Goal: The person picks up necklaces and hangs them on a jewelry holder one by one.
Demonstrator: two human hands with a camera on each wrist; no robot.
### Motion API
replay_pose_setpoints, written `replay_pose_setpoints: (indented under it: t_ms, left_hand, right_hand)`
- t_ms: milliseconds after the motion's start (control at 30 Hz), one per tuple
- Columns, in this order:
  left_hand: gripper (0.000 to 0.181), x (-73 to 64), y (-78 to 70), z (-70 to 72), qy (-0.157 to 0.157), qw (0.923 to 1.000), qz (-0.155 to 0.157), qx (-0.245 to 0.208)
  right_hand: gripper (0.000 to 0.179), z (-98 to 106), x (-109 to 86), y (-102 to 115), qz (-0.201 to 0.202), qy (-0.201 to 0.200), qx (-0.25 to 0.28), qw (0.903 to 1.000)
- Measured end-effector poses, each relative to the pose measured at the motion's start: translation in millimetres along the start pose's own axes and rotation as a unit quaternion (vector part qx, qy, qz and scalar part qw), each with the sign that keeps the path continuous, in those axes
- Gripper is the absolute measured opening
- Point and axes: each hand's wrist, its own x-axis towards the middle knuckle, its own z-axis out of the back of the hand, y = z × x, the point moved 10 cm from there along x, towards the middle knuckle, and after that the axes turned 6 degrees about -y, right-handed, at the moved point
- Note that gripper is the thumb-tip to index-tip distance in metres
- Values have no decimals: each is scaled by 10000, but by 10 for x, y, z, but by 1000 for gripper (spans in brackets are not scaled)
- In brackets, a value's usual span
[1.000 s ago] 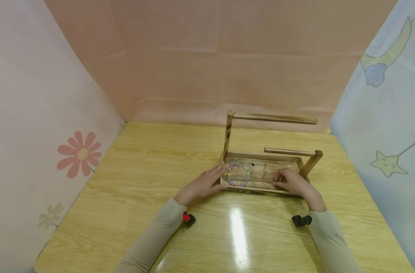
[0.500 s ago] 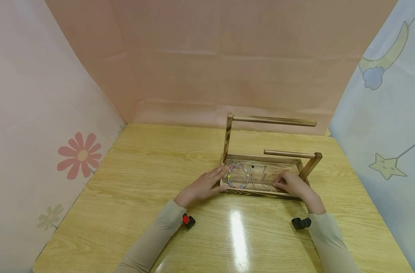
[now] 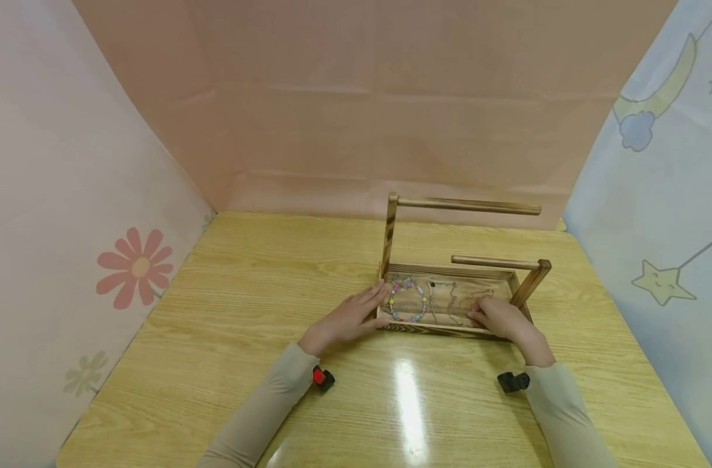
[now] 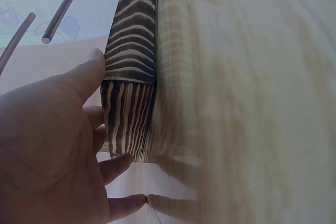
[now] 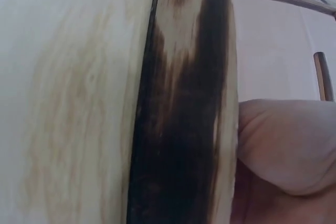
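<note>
A wooden tray [image 3: 432, 329] with two upright posts and rods holds several pieces of jewellery. At its left end lies a colourful beaded bracelet [image 3: 414, 318] in a ring. Beside it, a bracelet with a dark bead [image 3: 432, 300] and a thin chain [image 3: 452, 303] are laid out lengthwise. My left hand [image 3: 346, 316] rests against the tray's left end, fingers extended along it and thumb at the front corner. Inside the right part, my right hand [image 3: 502, 318] pinches a fine chain bracelet [image 3: 465, 300]; its fingertips are partly hidden. In the right wrist view the tray's front wall [image 5: 181, 114] hides them.
The tray stands on a wood-grain table [image 3: 262, 279]. Its upper rod [image 3: 469, 206] and lower rod [image 3: 496, 262] rise behind and above the right hand. A pink backdrop [image 3: 309, 130] stands at the back, with patterned sheets at both sides.
My right hand has shifted slightly within the tray's right part, its fingers drawn closer together at the fine chain. The left hand keeps its place at the tray's end.
</note>
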Motion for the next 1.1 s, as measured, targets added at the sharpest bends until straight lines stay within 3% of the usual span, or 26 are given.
replay_pose_setpoints:
  t_ms: [200, 433, 600, 833, 1100]
  left_hand:
    - [66, 3, 2, -5, 13, 10000, -3, -36]
    - [67, 9, 3, 7, -30, 10000, -47, 42]
    - [67, 6, 1, 8, -37, 10000, -68, 20]
    - [65, -24, -27, 26, -71, 9998, -154, -127]
    - [64, -29, -33, 27, -87, 9997, -161, -159]
  right_hand:
    - [21, -26, 15, -26, 225, 47, 389, 9990]
    - [30, -60, 49, -143, -62, 24, 938, 9956]
    - [39, -44, 38, -199, -350, -11, 1004, 9943]
    - [52, -25, 21, -215, -310, -124, 1075, 9936]
    - [37, 64, 69, -217, -235, -650, 1287, 9893]
